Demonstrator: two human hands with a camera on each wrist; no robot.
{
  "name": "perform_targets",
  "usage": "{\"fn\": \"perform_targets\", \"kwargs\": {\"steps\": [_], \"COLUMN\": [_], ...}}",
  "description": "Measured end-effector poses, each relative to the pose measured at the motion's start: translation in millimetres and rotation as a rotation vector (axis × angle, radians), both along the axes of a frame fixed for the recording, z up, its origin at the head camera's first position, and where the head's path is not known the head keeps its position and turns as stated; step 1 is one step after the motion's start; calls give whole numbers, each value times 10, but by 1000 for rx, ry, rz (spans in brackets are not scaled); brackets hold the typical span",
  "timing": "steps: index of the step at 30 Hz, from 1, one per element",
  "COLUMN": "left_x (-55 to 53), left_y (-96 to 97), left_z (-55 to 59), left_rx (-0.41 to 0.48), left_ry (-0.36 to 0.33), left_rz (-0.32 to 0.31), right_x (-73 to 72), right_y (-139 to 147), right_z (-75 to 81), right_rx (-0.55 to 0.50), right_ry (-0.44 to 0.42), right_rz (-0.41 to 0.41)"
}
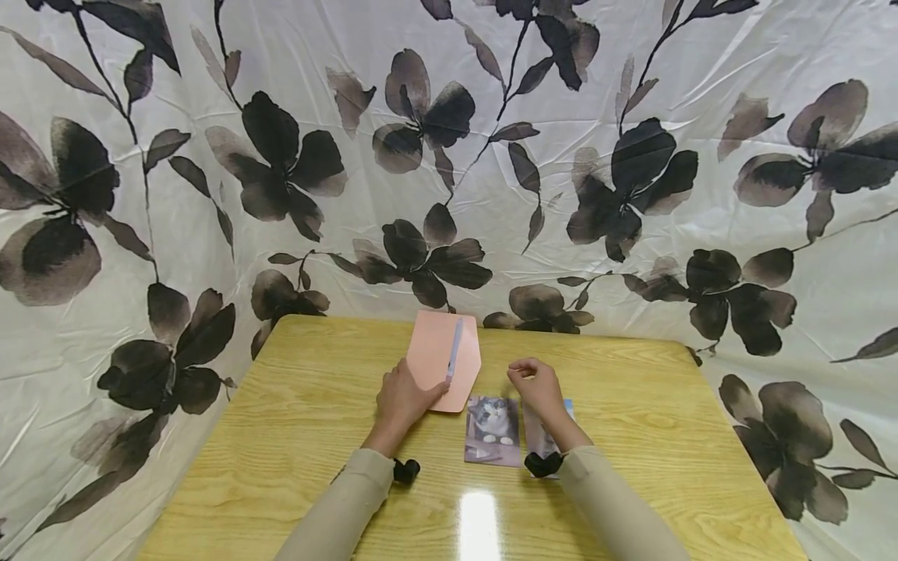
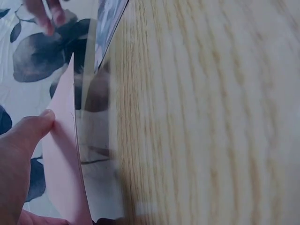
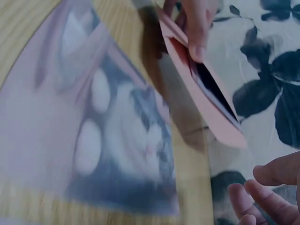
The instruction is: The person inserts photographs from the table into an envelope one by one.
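Observation:
My left hand [image 1: 404,399] grips a pink envelope [image 1: 429,351] by its near left side. The thumb presses on its face in the left wrist view, and the other fingers are mostly hidden behind it. In the right wrist view the envelope's mouth gapes, showing a pale edge and dark inside. A bluish strip [image 1: 456,347] runs along its face in the head view. To the right, my right hand [image 1: 539,388] hovers with loosely bent fingers and nothing in them. Below it lies a cat picture card [image 1: 493,428]. A second picture card [image 1: 539,440] is partly covered by the right wrist.
The yellow wood-grain table [image 1: 281,452] extends around both hands. Behind and beside it hangs a white cloth [image 1: 533,226] with dark flower prints. Dark wrist cameras [image 1: 405,472] sit on both wrists.

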State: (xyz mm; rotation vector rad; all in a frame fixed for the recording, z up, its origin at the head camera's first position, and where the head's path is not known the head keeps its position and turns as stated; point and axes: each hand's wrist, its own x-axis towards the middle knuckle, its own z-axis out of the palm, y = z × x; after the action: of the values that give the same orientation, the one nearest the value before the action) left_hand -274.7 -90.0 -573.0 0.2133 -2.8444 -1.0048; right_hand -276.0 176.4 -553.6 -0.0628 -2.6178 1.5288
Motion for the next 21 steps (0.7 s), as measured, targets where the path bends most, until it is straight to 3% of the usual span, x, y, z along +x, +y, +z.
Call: {"fn": "perform_targets", "kwargs": {"steps": [9,21], "left_x": [10,26], "left_y": [-1,1], "left_z": [1,25], "left_rx": [7,18], "left_ry": [7,-4], "left_rz": [-5,-10], "right_x": [194,482], "right_y": [314,555], "right_z": [-31,-12], "right_rx": [43,134], "right_ry": [-12,-56], "right_rz": [-45,-39]}}
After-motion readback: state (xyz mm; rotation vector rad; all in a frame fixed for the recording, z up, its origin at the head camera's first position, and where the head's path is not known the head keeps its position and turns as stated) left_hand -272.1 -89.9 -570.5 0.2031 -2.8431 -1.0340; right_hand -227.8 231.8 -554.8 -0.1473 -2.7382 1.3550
